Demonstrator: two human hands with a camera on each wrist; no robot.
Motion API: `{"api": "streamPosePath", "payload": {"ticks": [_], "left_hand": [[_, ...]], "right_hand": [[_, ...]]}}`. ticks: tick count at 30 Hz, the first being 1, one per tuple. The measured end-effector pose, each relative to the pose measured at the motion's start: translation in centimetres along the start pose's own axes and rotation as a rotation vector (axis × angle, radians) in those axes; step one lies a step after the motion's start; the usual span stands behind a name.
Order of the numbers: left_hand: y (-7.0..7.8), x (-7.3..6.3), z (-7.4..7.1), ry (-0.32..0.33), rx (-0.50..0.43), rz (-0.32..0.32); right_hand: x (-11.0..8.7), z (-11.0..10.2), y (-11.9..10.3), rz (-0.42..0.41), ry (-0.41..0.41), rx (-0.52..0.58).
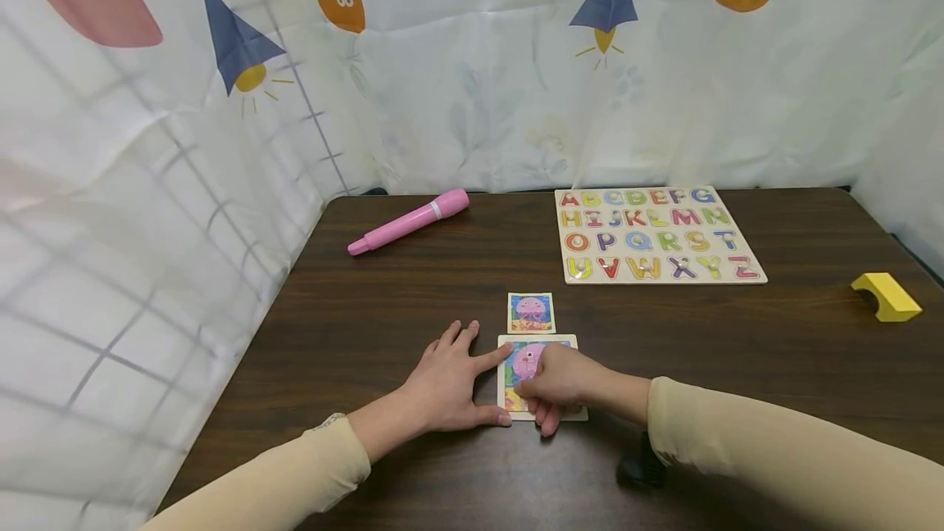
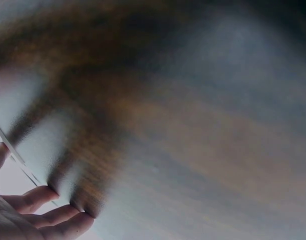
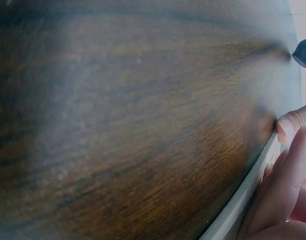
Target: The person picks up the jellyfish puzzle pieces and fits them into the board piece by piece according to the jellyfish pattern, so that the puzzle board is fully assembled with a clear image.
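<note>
In the head view, I am spreading my left hand beside the jellyfish board, which is lying flat on the dark wooden table in front of me; my index finger and thumb are touching its left side. My right hand is curling over the board's right part, covering some of the pink picture; I cannot tell whether it is pinching a piece. A small jellyfish card is lying just beyond the far edge. Farther off, a pink stick is lying to the left, a letter board right of centre, and a yellow arch block is resting far right.

In the left wrist view, my fingers are reaching apart, and the tabletop is blurring.

In the right wrist view, my bent fingers are crowding the board's pale edge.
</note>
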State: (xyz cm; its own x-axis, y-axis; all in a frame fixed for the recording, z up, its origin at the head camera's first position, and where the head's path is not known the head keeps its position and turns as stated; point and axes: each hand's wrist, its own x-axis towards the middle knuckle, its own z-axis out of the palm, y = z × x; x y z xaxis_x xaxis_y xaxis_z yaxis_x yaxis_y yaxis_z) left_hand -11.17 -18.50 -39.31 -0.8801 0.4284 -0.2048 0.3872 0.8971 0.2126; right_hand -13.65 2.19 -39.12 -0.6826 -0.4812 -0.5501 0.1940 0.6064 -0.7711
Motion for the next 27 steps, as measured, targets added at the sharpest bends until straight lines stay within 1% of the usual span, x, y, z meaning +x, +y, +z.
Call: {"api": "streamPosePath", "payload": {"ticks": [2,10,16,19,23,27], "left_hand": [[0.00,0.05,0.02,0.002,0.002,0.000],[0.02,0.01,0.03,0.005,0.007,-0.009],[0.07,0.01,0.06,0.000,-0.002,-0.008],[0.09,0.03,0.04,-0.001,-0.002,-0.007],[0.11,0.07,0.01,0.003,0.006,-0.005],[0.12,0.09,0.00,-0.003,0.006,-0.010]], "right_hand": [[0.01,0.05,-0.04,0.001,0.003,0.003],[0.04,0.23,-0.22,0.017,0.027,-0.051],[-0.12,-0.07,-0.06,-0.011,-0.005,-0.062],[-0.26,-0.29,0.02,-0.020,-0.018,-0.107],[-0.25,-0.33,0.03,-0.029,-0.003,-0.163],[-0.15,-0.20,-0.01,-0.021,0.012,-0.167]]}}
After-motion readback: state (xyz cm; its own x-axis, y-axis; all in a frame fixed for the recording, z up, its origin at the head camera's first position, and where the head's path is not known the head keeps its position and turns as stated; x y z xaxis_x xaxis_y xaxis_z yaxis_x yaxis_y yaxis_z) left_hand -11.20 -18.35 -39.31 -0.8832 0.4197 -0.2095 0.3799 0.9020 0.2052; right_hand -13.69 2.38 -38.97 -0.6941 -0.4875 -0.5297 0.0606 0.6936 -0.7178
